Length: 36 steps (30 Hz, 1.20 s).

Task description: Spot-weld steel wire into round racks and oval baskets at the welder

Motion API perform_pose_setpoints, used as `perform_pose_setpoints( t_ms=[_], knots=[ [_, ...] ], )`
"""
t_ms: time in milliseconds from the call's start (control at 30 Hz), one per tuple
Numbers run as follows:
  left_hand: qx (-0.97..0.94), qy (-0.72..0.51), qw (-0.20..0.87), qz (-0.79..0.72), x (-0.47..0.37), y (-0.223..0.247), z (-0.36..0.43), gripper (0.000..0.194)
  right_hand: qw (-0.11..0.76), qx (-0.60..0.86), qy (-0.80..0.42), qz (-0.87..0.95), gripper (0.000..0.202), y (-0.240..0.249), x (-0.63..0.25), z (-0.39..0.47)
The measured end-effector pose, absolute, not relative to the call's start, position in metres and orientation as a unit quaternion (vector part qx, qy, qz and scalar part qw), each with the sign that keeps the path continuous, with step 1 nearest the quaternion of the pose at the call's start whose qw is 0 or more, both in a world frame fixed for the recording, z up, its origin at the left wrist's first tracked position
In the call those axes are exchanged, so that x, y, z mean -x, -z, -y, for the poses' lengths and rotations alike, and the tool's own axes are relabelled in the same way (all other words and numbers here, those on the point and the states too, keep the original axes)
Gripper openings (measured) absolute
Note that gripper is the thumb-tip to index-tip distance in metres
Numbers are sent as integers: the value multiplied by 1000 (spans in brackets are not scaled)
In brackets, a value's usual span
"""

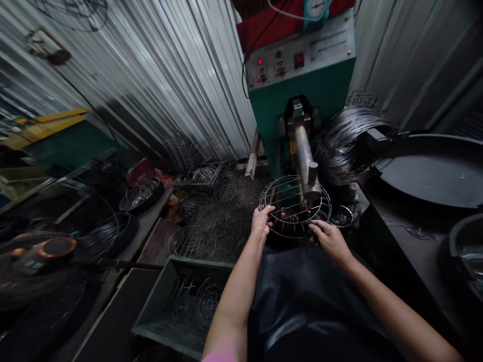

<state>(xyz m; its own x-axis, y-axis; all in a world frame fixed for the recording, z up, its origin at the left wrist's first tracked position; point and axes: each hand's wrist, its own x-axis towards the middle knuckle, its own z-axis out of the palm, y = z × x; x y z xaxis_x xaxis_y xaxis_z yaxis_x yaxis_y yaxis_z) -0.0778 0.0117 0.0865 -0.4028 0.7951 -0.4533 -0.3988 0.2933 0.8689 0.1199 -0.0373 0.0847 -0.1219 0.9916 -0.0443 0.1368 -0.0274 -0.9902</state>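
Gripping the round wire grille (295, 207) at its near rim, our left hand (261, 221) has its fingers curled over the left edge, thumb on top — closed on the wire. Our right hand (329, 238) lies lower on the right side of the same rim, fingers bent around it and partly spread. The grille sits just beyond both hands, slipped under the grey metal arm (306, 161) of the green machine (302, 75) that rises straight ahead of them.

Beyond the right hand, a coil of bright wire (341, 146) bulges beside the arm. Below the left forearm stands a green crate (181, 301) with finished grilles lying in it, and more lie scattered on the floor to the left of the left hand.

Under the grille it is dark — we cannot make out what it rests on. A black apron (302, 296) covers our lap between the forearms, and the right forearm runs out of view at the corner.
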Motion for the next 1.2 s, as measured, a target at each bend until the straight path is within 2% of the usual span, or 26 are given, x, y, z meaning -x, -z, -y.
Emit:
perform_pose_setpoints(
  t_ms=[233,667,967,1200],
  knots=[
    [-164,-571,516,-616,74,-87,-12,36,437,499,-470,583,50,-81,-124,36],
    [-138,-557,525,-628,68,-91,-24,32,442,501,-424,611,39,-84,-126,19],
    [-129,-551,531,-630,64,-84,-26,26,430,507,-462,587,35,-80,-126,17],
    [-121,-588,499,-626,65,-88,-23,31,426,515,-373,643,37,-84,-129,17]
  ],
)
